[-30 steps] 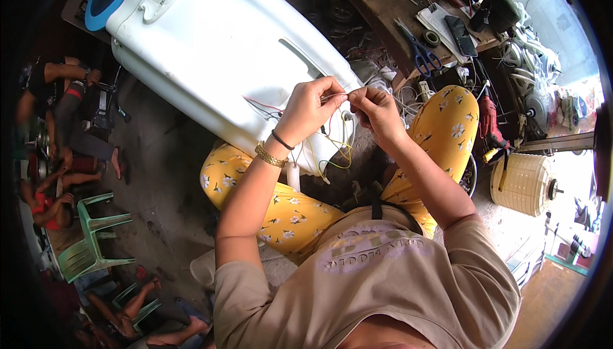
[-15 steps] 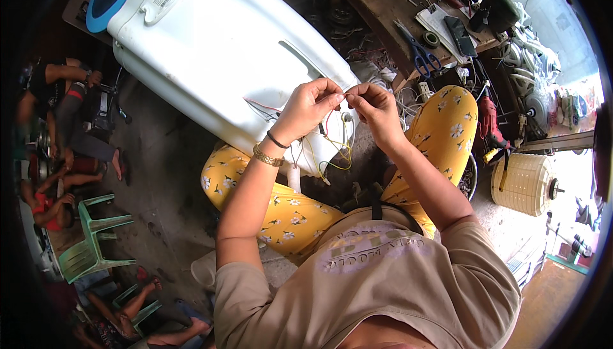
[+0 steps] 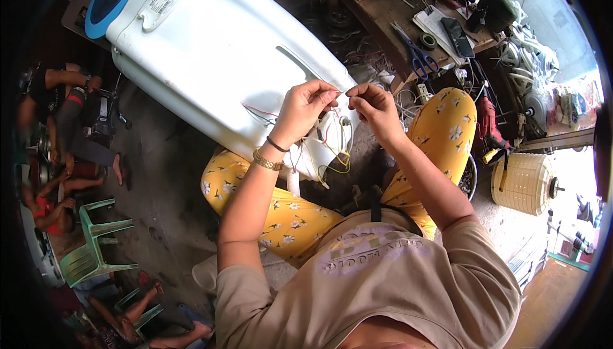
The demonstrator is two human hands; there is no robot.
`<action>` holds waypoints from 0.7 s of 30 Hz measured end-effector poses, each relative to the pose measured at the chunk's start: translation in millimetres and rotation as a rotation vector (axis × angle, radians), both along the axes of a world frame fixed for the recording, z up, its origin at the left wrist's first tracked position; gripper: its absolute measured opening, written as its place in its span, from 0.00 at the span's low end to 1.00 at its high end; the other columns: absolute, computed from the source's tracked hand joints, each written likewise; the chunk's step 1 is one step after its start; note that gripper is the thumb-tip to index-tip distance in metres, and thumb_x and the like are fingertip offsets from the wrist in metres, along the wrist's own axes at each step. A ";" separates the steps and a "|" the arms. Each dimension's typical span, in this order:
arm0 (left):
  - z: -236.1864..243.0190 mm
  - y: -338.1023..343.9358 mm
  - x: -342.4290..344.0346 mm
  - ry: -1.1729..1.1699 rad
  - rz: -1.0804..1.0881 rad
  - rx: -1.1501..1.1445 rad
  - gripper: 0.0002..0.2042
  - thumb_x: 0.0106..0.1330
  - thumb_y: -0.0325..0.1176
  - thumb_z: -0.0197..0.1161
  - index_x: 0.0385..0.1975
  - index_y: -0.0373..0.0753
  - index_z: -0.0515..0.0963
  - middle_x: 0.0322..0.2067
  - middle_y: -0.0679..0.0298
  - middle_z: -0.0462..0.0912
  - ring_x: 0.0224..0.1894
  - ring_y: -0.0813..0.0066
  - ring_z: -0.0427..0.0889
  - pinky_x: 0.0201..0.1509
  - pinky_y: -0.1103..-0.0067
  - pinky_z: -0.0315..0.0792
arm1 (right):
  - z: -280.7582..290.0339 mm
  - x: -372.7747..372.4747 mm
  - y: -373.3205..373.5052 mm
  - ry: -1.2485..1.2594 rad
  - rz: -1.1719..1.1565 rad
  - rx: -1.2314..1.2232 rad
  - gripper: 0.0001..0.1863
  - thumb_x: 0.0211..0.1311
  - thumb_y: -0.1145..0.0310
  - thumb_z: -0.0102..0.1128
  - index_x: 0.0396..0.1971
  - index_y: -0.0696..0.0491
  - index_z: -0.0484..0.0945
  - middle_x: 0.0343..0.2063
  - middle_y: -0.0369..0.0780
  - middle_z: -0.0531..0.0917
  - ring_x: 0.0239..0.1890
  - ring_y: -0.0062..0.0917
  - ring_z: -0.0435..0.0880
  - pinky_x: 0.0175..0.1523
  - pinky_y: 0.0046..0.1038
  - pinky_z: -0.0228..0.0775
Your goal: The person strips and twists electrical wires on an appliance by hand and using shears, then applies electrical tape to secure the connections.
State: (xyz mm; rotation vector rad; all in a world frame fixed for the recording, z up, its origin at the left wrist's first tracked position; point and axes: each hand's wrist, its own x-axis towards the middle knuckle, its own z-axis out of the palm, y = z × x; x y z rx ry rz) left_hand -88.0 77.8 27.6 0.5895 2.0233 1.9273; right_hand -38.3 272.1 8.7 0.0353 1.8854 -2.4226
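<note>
A large white washing machine body [image 3: 217, 62] lies on its side in front of me. My left hand [image 3: 305, 108] and my right hand [image 3: 375, 108] are raised close together over its lower end. Both pinch thin wire ends [image 3: 345, 93] between thumb and fingers. Below the hands a bundle of yellow, white and red wires [image 3: 333, 145] hangs out of the machine. My left wrist carries a gold bracelet and a dark band. My knees in yellow flowered trousers [image 3: 287, 215] flank the wire bundle.
A wooden workbench [image 3: 408, 17] at the upper right holds blue scissors [image 3: 416, 57], a dark phone [image 3: 457, 36] and papers. A red power tool [image 3: 487, 122] and a cream drum-shaped part [image 3: 525, 183] sit right. Green plastic chairs [image 3: 96, 247] and seated people are left.
Both hands have shifted slightly left and up, staying pinched together on the wire ends. The washing machine has not moved.
</note>
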 end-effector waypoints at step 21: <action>-10.1 5.9 5.1 0.146 0.096 -0.129 0.07 0.72 0.28 0.55 0.38 0.31 0.78 0.31 0.68 0.82 0.32 0.84 0.75 0.35 0.84 0.69 | -9.2 -79.6 58.1 0.301 -0.211 0.775 0.10 0.58 0.72 0.58 0.37 0.60 0.78 0.30 0.44 0.84 0.35 0.30 0.84 0.40 0.30 0.75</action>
